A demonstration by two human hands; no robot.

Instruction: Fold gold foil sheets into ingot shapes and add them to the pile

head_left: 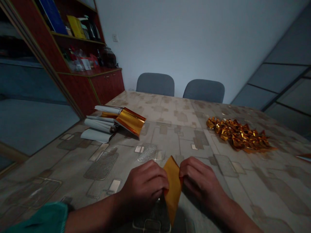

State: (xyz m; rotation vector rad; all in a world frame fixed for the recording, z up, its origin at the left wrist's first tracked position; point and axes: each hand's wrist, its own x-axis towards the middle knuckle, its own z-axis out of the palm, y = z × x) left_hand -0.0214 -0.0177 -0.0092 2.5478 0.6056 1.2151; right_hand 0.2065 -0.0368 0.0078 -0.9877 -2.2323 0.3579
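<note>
A sheet of gold foil paper [173, 186], folded to a point at top and bottom, stands between my two hands just above the table. My left hand [147, 183] pinches its left edge, with the fingers curled in. On the opposite edge, my right hand [200, 176] closes its thumb and fingers on the paper. Farther right on the table lies a cluster of folded gold foil pieces [239, 134], shiny and packed close together. To the left sits a stack of loosely folded gold foil sheets [131, 121] with pale backs.
The table [167, 129] has a patterned cover. Behind it stand two grey chairs [155, 83] against the wall. A red cabinet [107, 85] with filled shelves is at the back left. Another orange piece [305, 157] lies at the right edge.
</note>
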